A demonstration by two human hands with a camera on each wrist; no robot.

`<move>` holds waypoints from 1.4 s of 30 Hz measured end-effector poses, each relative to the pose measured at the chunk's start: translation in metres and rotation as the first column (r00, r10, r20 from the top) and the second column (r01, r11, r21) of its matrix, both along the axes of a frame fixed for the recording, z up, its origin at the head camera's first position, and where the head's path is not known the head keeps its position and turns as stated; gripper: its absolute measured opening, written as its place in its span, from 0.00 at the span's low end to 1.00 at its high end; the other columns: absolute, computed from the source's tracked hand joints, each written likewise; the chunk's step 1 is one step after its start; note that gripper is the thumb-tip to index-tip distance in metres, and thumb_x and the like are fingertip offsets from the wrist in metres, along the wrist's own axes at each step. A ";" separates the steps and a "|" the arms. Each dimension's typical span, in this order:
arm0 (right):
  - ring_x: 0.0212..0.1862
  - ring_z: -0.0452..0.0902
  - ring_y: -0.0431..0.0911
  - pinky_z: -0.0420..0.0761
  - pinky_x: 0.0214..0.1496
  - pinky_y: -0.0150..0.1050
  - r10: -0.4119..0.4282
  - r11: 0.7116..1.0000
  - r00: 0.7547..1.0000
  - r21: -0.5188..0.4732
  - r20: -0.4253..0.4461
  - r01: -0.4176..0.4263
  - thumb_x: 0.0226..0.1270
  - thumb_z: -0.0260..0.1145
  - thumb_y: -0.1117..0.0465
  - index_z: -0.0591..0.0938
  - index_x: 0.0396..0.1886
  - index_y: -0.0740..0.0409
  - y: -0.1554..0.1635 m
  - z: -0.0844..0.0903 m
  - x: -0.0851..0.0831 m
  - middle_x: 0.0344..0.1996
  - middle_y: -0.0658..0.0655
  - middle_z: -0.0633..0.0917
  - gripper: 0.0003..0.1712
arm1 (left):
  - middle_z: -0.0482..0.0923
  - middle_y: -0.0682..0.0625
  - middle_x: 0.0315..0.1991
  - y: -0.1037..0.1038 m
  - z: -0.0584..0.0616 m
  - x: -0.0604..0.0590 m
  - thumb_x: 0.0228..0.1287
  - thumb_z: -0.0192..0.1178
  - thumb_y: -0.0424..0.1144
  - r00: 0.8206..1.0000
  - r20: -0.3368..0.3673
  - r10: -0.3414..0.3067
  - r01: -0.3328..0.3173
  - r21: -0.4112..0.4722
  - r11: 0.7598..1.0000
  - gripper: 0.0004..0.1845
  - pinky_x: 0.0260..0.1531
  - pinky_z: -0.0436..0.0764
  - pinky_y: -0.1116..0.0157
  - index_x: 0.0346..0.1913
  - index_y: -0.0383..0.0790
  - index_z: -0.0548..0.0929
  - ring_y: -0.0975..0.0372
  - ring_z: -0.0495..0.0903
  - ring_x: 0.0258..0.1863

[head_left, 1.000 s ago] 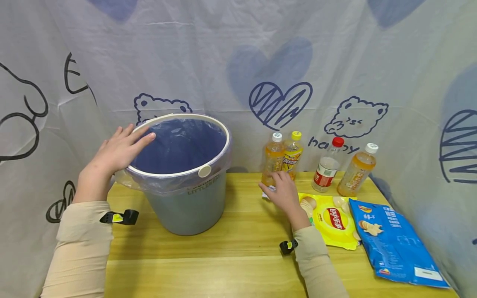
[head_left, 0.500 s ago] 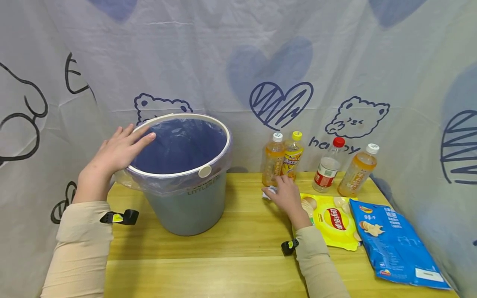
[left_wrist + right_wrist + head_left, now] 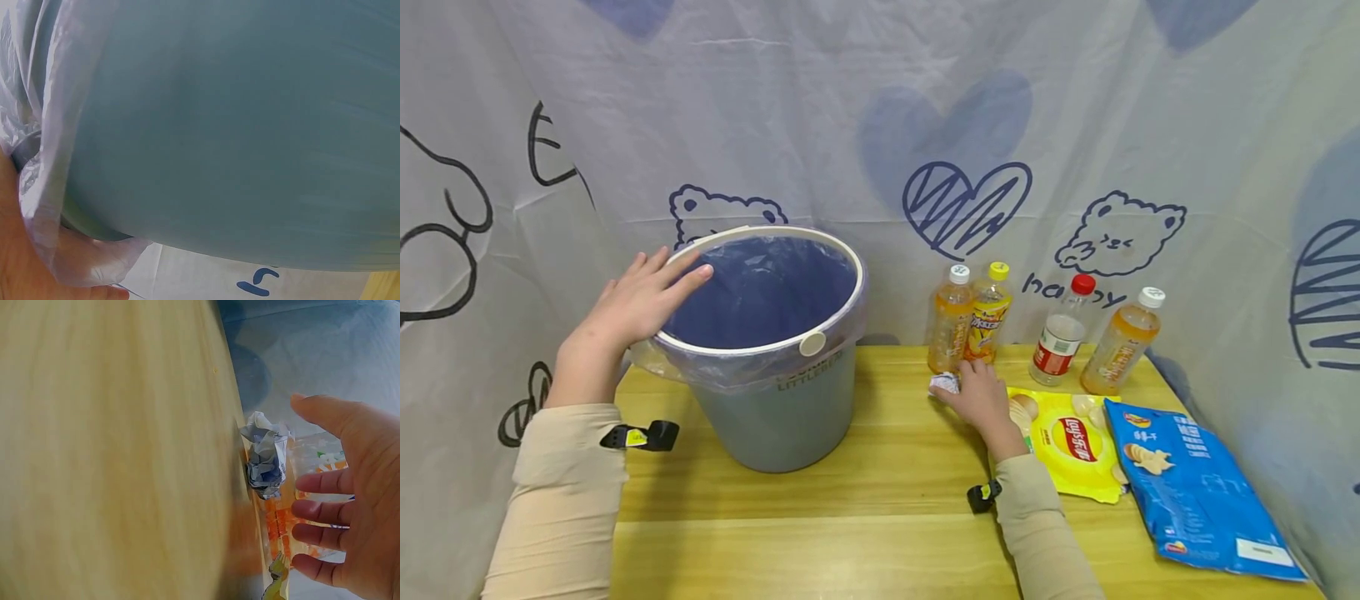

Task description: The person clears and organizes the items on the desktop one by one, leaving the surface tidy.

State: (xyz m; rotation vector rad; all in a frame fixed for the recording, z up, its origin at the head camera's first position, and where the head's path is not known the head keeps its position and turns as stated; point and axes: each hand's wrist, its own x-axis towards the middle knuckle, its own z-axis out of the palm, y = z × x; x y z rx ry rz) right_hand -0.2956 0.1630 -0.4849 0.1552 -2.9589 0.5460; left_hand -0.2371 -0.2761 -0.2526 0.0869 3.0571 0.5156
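Note:
My left hand (image 3: 638, 304) lies flat on the left rim of a grey-blue bucket (image 3: 778, 412) lined with a clear plastic bag (image 3: 53, 156). The left wrist view shows only the bucket's wall (image 3: 250, 125) close up. My right hand (image 3: 981, 396) hovers low over the wooden table (image 3: 880, 500), fingers spread and straight. A small crumpled ball of paper (image 3: 945, 383) lies just off its fingertips (image 3: 312, 482). In the right wrist view the crumpled paper (image 3: 265, 461) sits in front of an orange bottle (image 3: 281, 525), with a gap between it and the hand (image 3: 350, 506).
Behind the right hand, several drink bottles stand along a printed cloth backdrop: two orange ones (image 3: 950, 321) (image 3: 988, 312), a red-capped one (image 3: 1060, 333) and another orange one (image 3: 1120, 342). A yellow crisp bag (image 3: 1075, 442) and a blue crisp bag (image 3: 1195, 492) lie at the right.
My right hand has drifted slightly right and back, uncovering the crumpled paper by its fingertips. The left hand has stayed on the bucket rim.

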 end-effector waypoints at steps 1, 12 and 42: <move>0.60 0.70 0.61 0.74 0.56 0.62 -0.004 1.000 1.000 0.002 0.006 0.004 0.57 0.65 0.31 0.74 0.61 0.62 0.000 0.000 0.000 0.58 0.65 0.76 0.45 | 0.29 0.33 0.78 0.000 0.000 0.000 0.66 0.23 0.75 1.000 0.001 0.000 0.000 0.001 1.000 0.44 0.66 0.31 0.28 0.79 0.55 0.38 0.35 0.26 0.75; 0.61 0.67 0.61 0.72 0.57 0.63 -0.006 1.000 0.997 0.009 0.081 0.006 0.56 0.65 0.32 0.74 0.62 0.61 0.000 -0.001 -0.001 0.57 0.66 0.75 0.45 | 0.29 0.33 0.78 0.001 -0.001 0.001 0.66 0.23 0.75 1.000 -0.001 0.000 0.000 -0.003 1.000 0.44 0.66 0.32 0.28 0.79 0.55 0.39 0.34 0.26 0.75; 0.59 0.66 0.59 0.69 0.60 0.61 0.031 0.996 0.994 0.074 0.108 -0.039 0.52 0.70 0.34 0.73 0.60 0.63 -0.005 0.012 0.009 0.57 0.66 0.76 0.46 | 0.31 0.33 0.78 0.000 -0.001 -0.002 0.67 0.23 0.74 1.000 -0.006 0.003 -0.003 0.011 1.000 0.44 0.65 0.33 0.27 0.79 0.53 0.41 0.35 0.27 0.75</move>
